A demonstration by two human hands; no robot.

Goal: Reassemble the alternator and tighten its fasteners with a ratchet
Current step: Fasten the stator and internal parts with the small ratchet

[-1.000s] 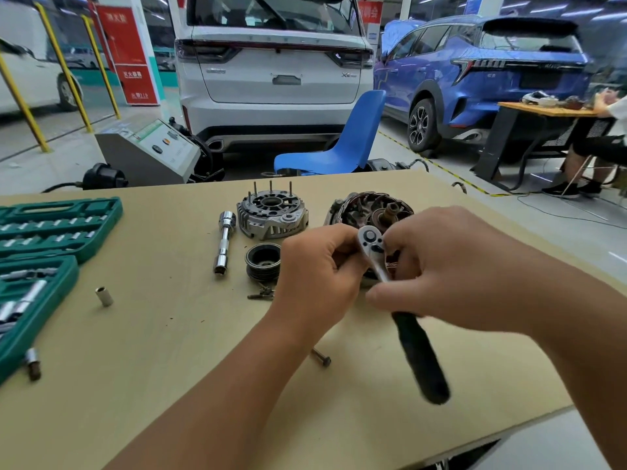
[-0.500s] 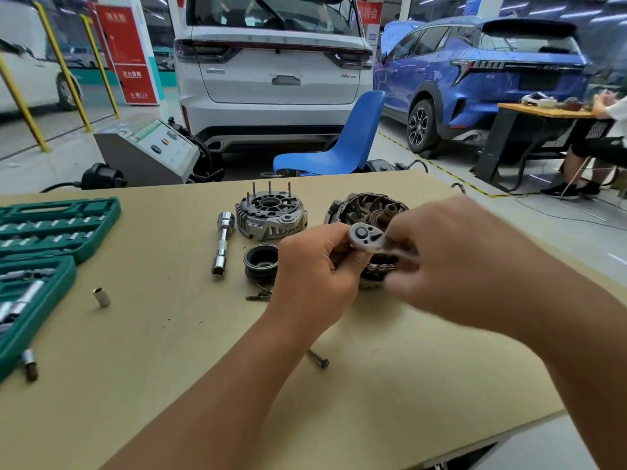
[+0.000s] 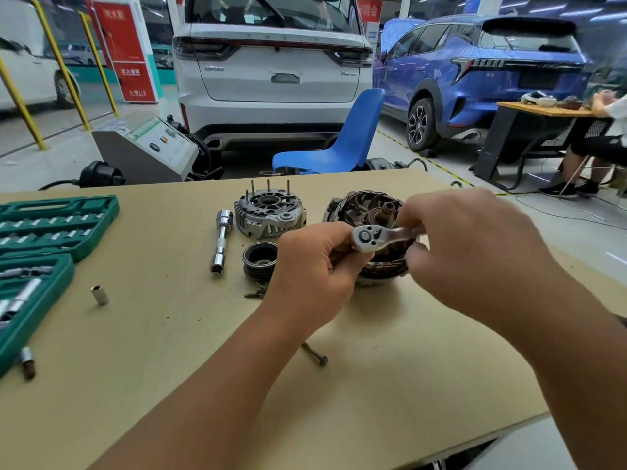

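Alternator body (image 3: 369, 215), windings exposed, sits on the tan surface (image 3: 169, 385) toward its far edge. Left of the alternator lies a green socket case (image 3: 51, 225). Just left of the alternator stands its end housing (image 3: 269, 212) with studs upright; near that lie a black pulley (image 3: 259, 259) and a chrome extension bar (image 3: 222, 244). Over the alternator, the right hand (image 3: 475, 262) has a clenched grip on the ratchet (image 3: 376, 236); the left hand (image 3: 315, 273) pinches the ratchet's head. A loose bolt (image 3: 315, 354) lies nearer than the alternator.
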